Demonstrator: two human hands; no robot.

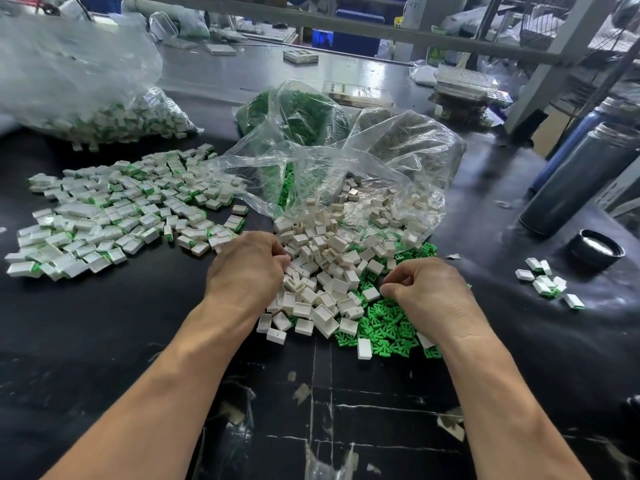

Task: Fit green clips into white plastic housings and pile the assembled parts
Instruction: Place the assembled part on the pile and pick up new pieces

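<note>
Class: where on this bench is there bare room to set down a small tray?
Bare black mat lies left of the left hand, below the assembled pile. More lies between right hand and black cap. The centre is crowded.

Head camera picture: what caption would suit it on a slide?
Both hands, left and right, reach into loose white housings and green clips.
</note>
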